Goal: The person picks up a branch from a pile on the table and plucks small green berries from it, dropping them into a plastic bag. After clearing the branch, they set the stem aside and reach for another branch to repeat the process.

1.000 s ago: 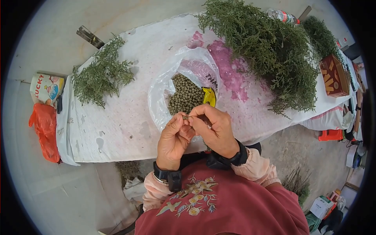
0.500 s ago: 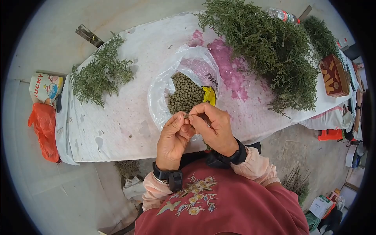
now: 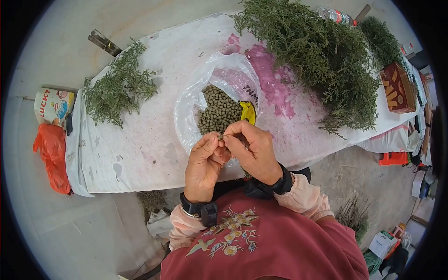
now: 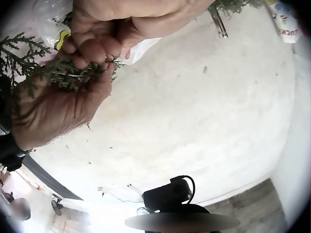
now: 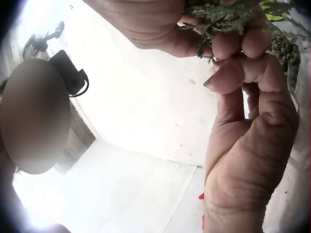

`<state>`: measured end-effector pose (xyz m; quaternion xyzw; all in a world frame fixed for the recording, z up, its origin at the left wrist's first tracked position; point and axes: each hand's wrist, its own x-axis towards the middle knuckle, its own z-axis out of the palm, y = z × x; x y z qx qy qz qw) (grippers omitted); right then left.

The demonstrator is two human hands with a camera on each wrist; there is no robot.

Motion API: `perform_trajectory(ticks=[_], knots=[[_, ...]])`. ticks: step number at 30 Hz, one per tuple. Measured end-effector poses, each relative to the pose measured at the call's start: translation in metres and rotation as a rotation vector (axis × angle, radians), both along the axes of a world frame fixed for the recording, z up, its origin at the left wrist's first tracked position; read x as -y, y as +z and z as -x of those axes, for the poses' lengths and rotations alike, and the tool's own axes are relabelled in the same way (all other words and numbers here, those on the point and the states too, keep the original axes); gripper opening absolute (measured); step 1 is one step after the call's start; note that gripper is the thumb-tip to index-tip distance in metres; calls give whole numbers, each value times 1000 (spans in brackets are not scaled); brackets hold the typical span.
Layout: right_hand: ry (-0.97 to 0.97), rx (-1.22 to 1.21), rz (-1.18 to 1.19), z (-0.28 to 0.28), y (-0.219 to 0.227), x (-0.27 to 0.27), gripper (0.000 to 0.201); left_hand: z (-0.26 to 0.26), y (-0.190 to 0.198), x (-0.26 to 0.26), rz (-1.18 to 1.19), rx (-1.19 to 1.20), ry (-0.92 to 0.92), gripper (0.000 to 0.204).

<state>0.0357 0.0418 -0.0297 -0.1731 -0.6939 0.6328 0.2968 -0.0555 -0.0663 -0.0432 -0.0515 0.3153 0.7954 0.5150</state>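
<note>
Both hands meet just in front of an open clear plastic bag (image 3: 184, 114) heaped with small round grey-brown balls (image 3: 219, 109). The right hand (image 3: 254, 151) grips an evergreen sprig (image 4: 73, 75), its scaly green foliage hanging below the fingers. At the sprig's tip, the left hand (image 3: 201, 168) pinches with thumb and forefinger, fingertips against those of the right hand. From the right wrist, the left hand (image 5: 248, 145) shows its thumb bent in to the forefinger beside the foliage. What lies between the fingertips is mostly hidden. A yellow packet (image 3: 248, 112) sits at the bag's right side.
A large pile of evergreen branches (image 3: 322, 60) covers the table's right side, with a smaller bunch (image 3: 119, 84) at left. A brown box (image 3: 398, 88) and a bottle (image 3: 336, 16) stand by the pile. A red plastic bag (image 3: 52, 156) hangs off the left edge.
The hands stay together in nearly the same pinch, with only slight finger movement. The whole head view shifts a little to the left.
</note>
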Motion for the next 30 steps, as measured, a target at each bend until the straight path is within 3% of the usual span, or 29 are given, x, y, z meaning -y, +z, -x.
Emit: perform_trajectory(ticks=[12, 15, 30], knots=[[-22, -16, -109, 0, -3, 1, 2, -4, 4, -1, 40, -111, 19, 11], [17, -1, 4, 0, -2, 1, 1, -3, 3, 0, 44, -149, 22, 11], [60, -8, 66, -2, -3, 0, 2, -1, 4, -2, 12, -147, -14, 10]])
